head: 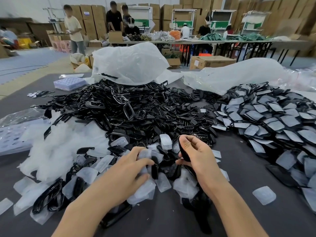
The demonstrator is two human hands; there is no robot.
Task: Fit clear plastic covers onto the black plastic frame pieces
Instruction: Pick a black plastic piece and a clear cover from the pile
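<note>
1. While the right hand (196, 155) pinches a black frame (181, 147) upright between thumb and fingers, the left hand (133, 166) is curled down into the loose stuff. It grips a clear cover (145, 153), with another black piece (154, 170) right at its fingertips. Can't tell if it's got one cover or several.
2. The held frame sits just above the near edge of the big frame pile (130, 106), mid-table. The cover heap (56, 147) is near left, and the stack (273, 120) of what look like finished ones is off to the right.
3. Biggest risk imo: lifting two covers stuck together. They're thin and cloudy and they overlap everywhere, so a double could go on unnoticed and sit loose or not seat at all.
4. That pinch on the frame looks narrow. Pressing a cover on could twist it out of the fingers, and if it drops into the pile it'll be lost among the lookalikes.
5. Pulling the left hand out fast could drag covers and that black piece along, and some already lie close to the near edge.
6. The only bare table (239, 214) is the near-right strip between the right arm and the stack, with one stray cover (264, 195) on it. Near left is cluttered right up to the edge, and the far side is walled off by plastic bags (130, 64). So I'd do the fitting up in the air or over that strip.
</note>
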